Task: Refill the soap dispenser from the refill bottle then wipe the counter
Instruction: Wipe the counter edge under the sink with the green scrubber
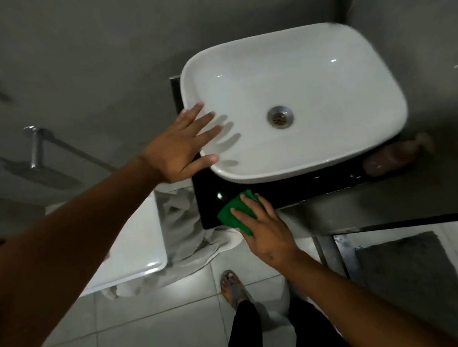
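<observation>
A green cloth (233, 212) lies on the front left corner of the black counter (303, 189). My right hand (262, 228) presses flat on the cloth, fingers spread over it. My left hand (183, 147) rests open against the left rim of the white basin (294, 103), fingers apart over the rim. A blurred pinkish soap dispenser (391, 159) stands on the counter at the basin's right front corner, next to the wall. No refill bottle is in view.
A white towel (189, 235) hangs beside the counter's left edge, next to a white fixture (134, 255). A chrome rail (36, 146) juts from the left wall. My foot (232, 287) stands on the tiled floor; a grey mat (411, 281) lies at right.
</observation>
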`<state>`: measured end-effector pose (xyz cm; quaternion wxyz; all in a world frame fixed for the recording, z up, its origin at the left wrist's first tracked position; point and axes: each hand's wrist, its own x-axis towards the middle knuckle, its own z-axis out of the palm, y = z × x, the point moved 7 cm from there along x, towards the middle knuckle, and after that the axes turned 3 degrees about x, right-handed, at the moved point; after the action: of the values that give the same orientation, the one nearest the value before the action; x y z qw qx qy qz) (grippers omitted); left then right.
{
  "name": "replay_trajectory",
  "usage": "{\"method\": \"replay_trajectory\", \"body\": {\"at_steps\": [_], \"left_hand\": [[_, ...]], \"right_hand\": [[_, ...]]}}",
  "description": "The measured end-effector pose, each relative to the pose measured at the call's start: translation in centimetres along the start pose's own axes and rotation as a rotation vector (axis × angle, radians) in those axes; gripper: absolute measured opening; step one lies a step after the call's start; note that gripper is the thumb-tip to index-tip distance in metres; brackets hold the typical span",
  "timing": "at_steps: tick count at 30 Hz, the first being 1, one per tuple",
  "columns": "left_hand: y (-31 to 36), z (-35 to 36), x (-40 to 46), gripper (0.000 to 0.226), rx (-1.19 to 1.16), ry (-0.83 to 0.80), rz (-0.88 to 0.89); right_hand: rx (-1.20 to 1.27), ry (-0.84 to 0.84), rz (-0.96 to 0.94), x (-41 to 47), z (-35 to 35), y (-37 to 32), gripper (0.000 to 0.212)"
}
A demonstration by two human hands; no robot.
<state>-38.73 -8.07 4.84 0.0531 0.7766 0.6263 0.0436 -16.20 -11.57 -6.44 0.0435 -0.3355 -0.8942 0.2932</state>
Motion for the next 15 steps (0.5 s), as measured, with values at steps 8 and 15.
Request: {"method": "replay_trajectory", "body": {"at_steps": [8, 15], "left_hand": [[1.3, 0.1, -0.4, 0.089, -0.064, 0.032, -0.053], [1.6, 0.0, -0.3, 0.092, -0.049, 0.037, -0.090]], "right_hand": [[0.056, 0.394, 0.494, -2.6, -10.1, 14.8, 0.042], [0.044, 0.406, 0.549, -2.9, -11.5, 16.9, 0.041]]}}
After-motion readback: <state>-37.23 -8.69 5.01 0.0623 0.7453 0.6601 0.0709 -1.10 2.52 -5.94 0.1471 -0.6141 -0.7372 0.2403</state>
